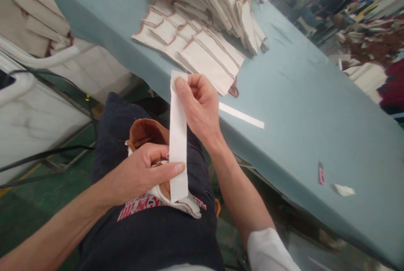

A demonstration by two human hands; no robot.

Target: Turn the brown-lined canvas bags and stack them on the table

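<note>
A white strip point(178, 132), flat like paper or tape, stretches upright between my hands above my lap. My right hand point(200, 107) pinches its top end between thumb and fingers. Near its lower end, my left hand point(151, 172) presses a thumb onto the strip. Under that hand a fabric piece with a brown lining point(147, 130) and white outside rests on my dark apron point(110, 149); my left fingers are partly hidden behind it, so I cannot tell how firmly they grip it.
A blue-grey table point(293, 128) runs along my right. On it lie stacked cream pocketed fabric pieces point(192, 43), another white strip point(243, 116), a pink cutter point(321, 174) and a white scrap point(344, 189). White-covered bins point(41, 119) stand at left.
</note>
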